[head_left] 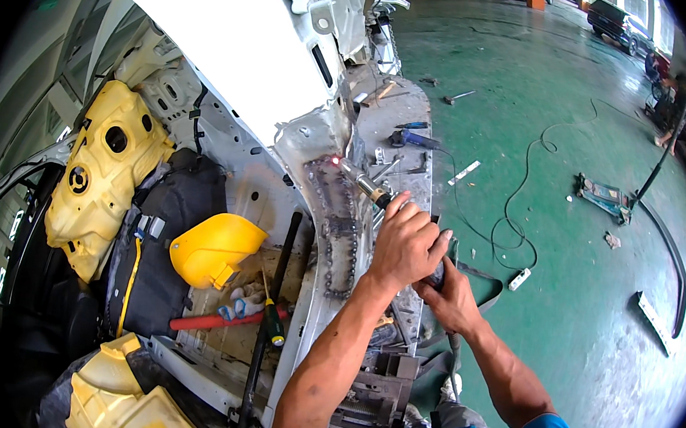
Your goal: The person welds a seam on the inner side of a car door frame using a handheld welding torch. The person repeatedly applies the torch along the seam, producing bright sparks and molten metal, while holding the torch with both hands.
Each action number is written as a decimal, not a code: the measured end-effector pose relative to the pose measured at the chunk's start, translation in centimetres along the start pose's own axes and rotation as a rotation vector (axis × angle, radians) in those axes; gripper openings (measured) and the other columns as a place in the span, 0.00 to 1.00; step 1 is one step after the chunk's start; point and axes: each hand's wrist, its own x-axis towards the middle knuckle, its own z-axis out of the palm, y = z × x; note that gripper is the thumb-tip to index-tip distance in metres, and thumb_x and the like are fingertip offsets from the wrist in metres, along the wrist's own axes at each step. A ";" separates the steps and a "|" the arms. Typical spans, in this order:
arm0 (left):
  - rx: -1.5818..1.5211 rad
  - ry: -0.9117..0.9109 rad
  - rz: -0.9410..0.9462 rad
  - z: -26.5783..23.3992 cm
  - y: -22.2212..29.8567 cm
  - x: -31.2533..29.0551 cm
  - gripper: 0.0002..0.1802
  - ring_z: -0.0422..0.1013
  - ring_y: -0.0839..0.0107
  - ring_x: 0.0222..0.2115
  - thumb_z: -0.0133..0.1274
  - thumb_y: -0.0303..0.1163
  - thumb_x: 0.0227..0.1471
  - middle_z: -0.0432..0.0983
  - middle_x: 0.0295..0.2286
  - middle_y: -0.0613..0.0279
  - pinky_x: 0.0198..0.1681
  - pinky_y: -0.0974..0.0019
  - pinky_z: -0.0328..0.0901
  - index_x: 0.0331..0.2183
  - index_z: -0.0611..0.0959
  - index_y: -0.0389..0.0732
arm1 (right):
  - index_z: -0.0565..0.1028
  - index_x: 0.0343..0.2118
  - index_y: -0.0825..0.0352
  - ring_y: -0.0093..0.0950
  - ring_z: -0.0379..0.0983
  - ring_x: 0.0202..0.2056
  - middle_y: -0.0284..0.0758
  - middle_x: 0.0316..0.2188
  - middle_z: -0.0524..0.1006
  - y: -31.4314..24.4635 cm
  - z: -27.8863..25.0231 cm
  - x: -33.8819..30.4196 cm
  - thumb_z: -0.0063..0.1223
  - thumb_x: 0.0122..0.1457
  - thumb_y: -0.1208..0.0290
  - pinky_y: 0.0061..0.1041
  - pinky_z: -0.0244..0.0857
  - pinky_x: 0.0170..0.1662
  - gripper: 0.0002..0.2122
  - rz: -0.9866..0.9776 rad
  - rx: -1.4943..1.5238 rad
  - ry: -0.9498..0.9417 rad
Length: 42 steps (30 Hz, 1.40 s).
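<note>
My left hand (408, 243) is closed around the body of a die grinder (374, 191) with a metal nose and dark body. My right hand (452, 297) grips its rear end, where a cable runs down. The slim tip meets the upper end of a welded metal patch (342, 239) on a white car body (206, 11), and a small red glow shows there. Dark weld spots run along the patch edges. Whether the tip touches or just clears the metal, I cannot tell.
Inside the car lie a yellow welding mask (216, 250), a red tube (217, 319), gloves (244, 302) and a screwdriver (273, 319). A blue angle grinder (413, 139) rests on the metal platform (412, 101). Cables, a power strip (520, 279) and a floor jack (606, 198) occupy the green floor.
</note>
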 end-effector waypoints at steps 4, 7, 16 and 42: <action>-0.002 0.001 -0.001 0.1 -0.2 -0.1 0.17 0.69 0.58 0.28 0.64 0.33 0.53 0.69 0.19 0.58 0.62 0.44 0.62 0.17 0.79 0.38 | 0.72 0.48 0.74 0.53 0.77 0.30 0.55 0.29 0.80 0.1 0.0 0.1 0.67 0.59 0.62 0.45 0.70 0.38 0.23 0.010 0.009 -0.013; 0.000 -0.004 -0.003 0.1 -0.2 -0.1 0.17 0.69 0.58 0.28 0.64 0.33 0.53 0.69 0.19 0.58 0.62 0.44 0.62 0.17 0.79 0.38 | 0.72 0.49 0.74 0.54 0.77 0.30 0.56 0.28 0.79 0.0 0.0 0.1 0.67 0.59 0.62 0.45 0.69 0.37 0.23 0.019 0.008 -0.018; 0.001 0.007 -0.007 0.1 -0.2 -0.1 0.17 0.69 0.58 0.28 0.64 0.32 0.52 0.69 0.20 0.59 0.61 0.43 0.63 0.17 0.79 0.39 | 0.71 0.52 0.74 0.55 0.77 0.31 0.57 0.29 0.79 0.4 0.2 0.2 0.67 0.59 0.61 0.45 0.70 0.37 0.25 -0.023 0.002 0.002; 0.001 0.004 -0.001 0.2 -0.5 -0.1 0.17 0.69 0.57 0.28 0.64 0.33 0.52 0.69 0.19 0.58 0.61 0.43 0.62 0.17 0.78 0.39 | 0.70 0.52 0.74 0.61 0.78 0.39 0.59 0.34 0.81 0.2 -0.2 0.4 0.67 0.58 0.63 0.48 0.71 0.42 0.25 0.048 -0.017 -0.049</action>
